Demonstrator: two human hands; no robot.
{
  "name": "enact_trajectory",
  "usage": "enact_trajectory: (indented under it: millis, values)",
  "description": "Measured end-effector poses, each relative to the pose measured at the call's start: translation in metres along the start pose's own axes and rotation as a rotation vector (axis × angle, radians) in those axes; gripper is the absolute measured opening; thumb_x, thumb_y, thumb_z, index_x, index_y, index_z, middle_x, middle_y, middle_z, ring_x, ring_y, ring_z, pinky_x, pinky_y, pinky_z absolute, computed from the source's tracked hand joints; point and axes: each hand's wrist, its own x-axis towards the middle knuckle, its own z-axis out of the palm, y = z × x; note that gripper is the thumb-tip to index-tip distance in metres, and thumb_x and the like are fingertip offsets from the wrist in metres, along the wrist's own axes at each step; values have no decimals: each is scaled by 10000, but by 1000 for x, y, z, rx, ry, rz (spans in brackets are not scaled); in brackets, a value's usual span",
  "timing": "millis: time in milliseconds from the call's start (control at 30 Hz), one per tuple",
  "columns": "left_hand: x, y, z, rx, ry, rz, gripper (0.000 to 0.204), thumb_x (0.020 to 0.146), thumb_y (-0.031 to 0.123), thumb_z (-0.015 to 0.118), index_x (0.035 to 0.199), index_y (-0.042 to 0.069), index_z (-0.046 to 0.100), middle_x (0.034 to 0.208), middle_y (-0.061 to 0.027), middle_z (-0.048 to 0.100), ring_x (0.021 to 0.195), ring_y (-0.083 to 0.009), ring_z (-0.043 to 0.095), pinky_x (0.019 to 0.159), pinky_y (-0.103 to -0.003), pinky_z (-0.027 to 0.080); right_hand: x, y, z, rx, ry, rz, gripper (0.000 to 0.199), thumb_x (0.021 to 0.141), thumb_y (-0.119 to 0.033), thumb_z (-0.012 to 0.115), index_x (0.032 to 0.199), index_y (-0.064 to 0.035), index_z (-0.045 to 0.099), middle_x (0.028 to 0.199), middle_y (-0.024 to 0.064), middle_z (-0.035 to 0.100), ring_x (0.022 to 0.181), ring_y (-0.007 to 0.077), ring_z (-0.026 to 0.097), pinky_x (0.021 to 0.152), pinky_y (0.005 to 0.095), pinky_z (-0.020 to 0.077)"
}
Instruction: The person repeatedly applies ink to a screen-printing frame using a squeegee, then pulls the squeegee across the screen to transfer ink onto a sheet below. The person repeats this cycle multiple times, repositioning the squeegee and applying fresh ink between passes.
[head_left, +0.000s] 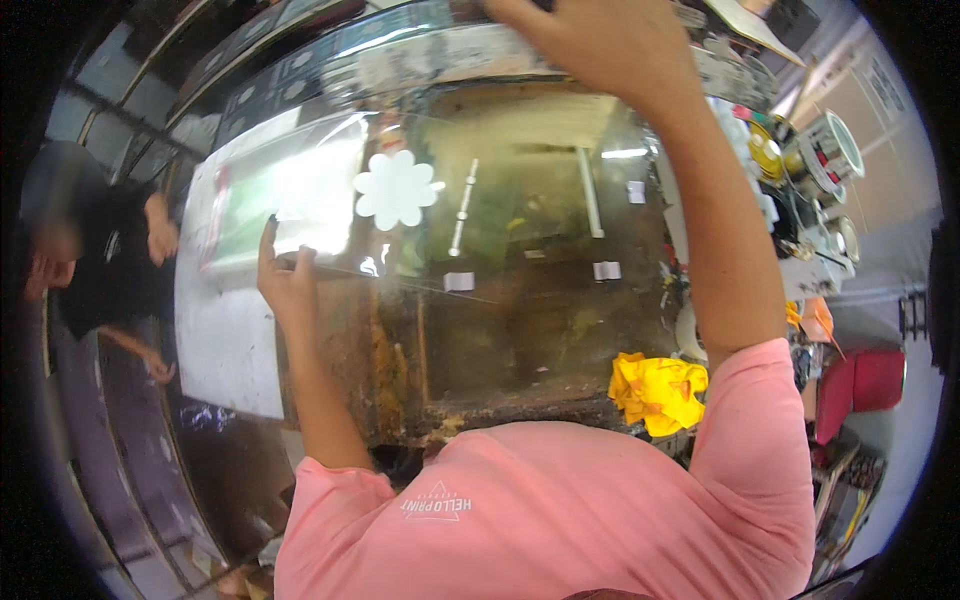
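My left hand (287, 280) lies over the near edge of a clear, shiny film sheet (340, 258), with index finger and thumb apart. Beneath the film's bright glare is a pale green-and-white panel (240, 215) with a reddish border. A white flower-shaped cutout (396, 190) sits just right of it, on the glass-like table top (520, 330). My right arm stretches to the far side, where my right hand (615, 45) is partly cut off by the top edge. Its thumb points left near something dark; the other fingertips are hidden.
Two thin white strips (464, 208) (588, 192) and several small white pieces (606, 271) lie on the table. A crumpled yellow cloth (658, 392) rests at the near right edge. Tubs and cans (830, 150) crowd the right. A co-worker (110, 245) stands at the left.
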Motion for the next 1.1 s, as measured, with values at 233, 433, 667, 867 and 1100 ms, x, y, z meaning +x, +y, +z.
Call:
enact_trajectory:
  millis: [233, 433, 667, 867, 1100]
  values:
    - [67, -116, -134, 440, 195, 22, 681, 856, 42, 726, 1520, 10, 578, 1065, -204, 731, 781, -209, 690, 689, -341, 559, -8, -18, 2, -52, 124, -20, 536, 970, -497, 629, 696, -37, 654, 711, 176, 672, 756, 394, 661, 792, 502, 435]
    - [52, -113, -114, 1017, 486, 9, 666, 946, 245, 764, 1551, 64, 551, 1657, -351, 335, 1498, -442, 439, 1181, -547, 416, -13, -3, 8, -42, 29, -33, 528, 997, -536, 631, 1056, -31, 773, 921, 208, 737, 861, 418, 688, 840, 488, 498]
    - [35, -64, -15, 1014, -247, 371, 611, 1111, 462, 450, 1619, 123, 475, 1716, -126, 387, 1614, -369, 281, 1264, -735, 54, -7, 0, 9, -36, 35, -46, 495, 1015, -519, 617, 1111, -65, 790, 889, 233, 732, 823, 453, 701, 790, 484, 543]
    - [33, -73, 11, 991, -322, 214, 545, 1143, 425, 352, 1559, 134, 550, 1654, -105, 486, 1559, -340, 395, 1272, -717, 71, -15, -2, 8, -7, 37, -79, 499, 999, -501, 642, 1135, -40, 776, 957, 218, 745, 863, 443, 695, 775, 478, 531]
    - [49, -14, 9, 632, -260, 362, 447, 1140, 373, 432, 1299, 86, 736, 1335, -137, 721, 1343, -386, 607, 1270, -686, 142, -9, -6, 5, -14, 82, -26, 537, 968, -494, 625, 723, -22, 699, 754, 199, 707, 814, 391, 704, 815, 525, 457]
